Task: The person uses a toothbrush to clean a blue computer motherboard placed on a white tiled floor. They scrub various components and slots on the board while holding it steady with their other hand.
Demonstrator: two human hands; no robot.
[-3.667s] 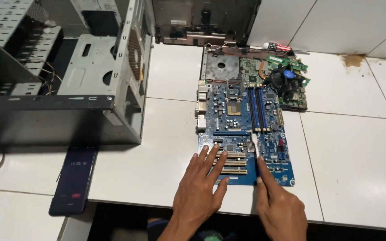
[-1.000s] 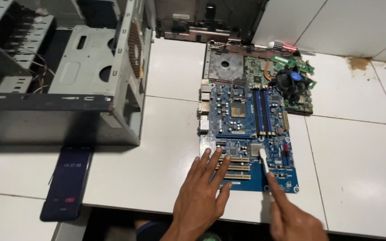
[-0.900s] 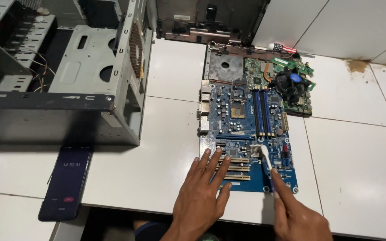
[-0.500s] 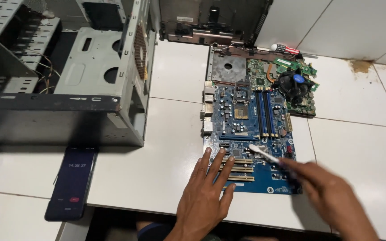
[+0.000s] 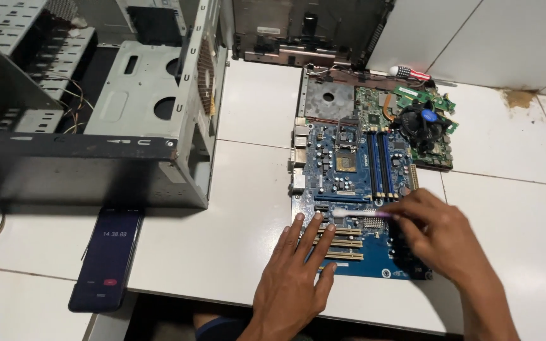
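A blue motherboard (image 5: 349,164) lies flat on the white tiled table. My left hand (image 5: 295,278) rests open, fingers spread, on the board's near-left corner over the yellow expansion slots. My right hand (image 5: 440,240) sits over the board's near-right part and grips a small brush (image 5: 358,214) with a white head and purple handle. The brush lies nearly level, its head pointing left just above the slots, close to my left fingertips.
An open grey computer case (image 5: 96,120) fills the left side. A dark phone (image 5: 107,257) with a lit screen lies by the near edge. Behind the board sit a green circuit board with a black fan (image 5: 421,123), a screwdriver (image 5: 412,73) and another open chassis (image 5: 311,31).
My right hand swung from the board's near edge to its right side, turning the brush from upright to nearly level, head pointing left. My left hand stayed on the board.
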